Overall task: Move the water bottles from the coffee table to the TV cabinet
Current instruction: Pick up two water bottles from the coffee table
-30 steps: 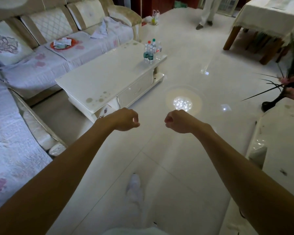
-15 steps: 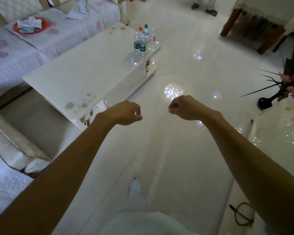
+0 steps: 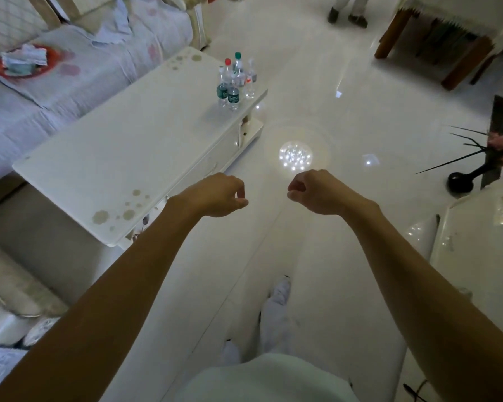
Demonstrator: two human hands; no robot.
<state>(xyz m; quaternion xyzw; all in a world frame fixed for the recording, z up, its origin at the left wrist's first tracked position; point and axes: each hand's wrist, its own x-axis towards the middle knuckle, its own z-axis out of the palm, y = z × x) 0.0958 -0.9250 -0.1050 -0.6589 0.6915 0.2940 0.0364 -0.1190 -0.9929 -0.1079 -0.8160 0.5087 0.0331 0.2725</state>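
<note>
Several clear water bottles [image 3: 233,82] with red, green and white caps stand in a tight cluster at the far right corner of the white coffee table [image 3: 128,158]. My left hand [image 3: 218,195] hovers over the floor beside the table's near right corner, fingers curled shut with nothing in them. My right hand [image 3: 314,192] is level with it, a little to the right, also closed and holding nothing. Both hands are well short of the bottles. The glossy white TV cabinet [image 3: 476,256] runs along the right edge of the view.
A sofa [image 3: 70,68] with a light cover lies behind and left of the table, a red dish of papers [image 3: 21,62] on it. A black vase with pink flowers [image 3: 462,181] stands by the cabinet. A dining table [image 3: 447,39] and another person's feet [image 3: 347,17] are far ahead.
The view has moved forward along the coffee table, so the bottles are nearer. Both hands stay closed and held out in front, about the same distance apart.
</note>
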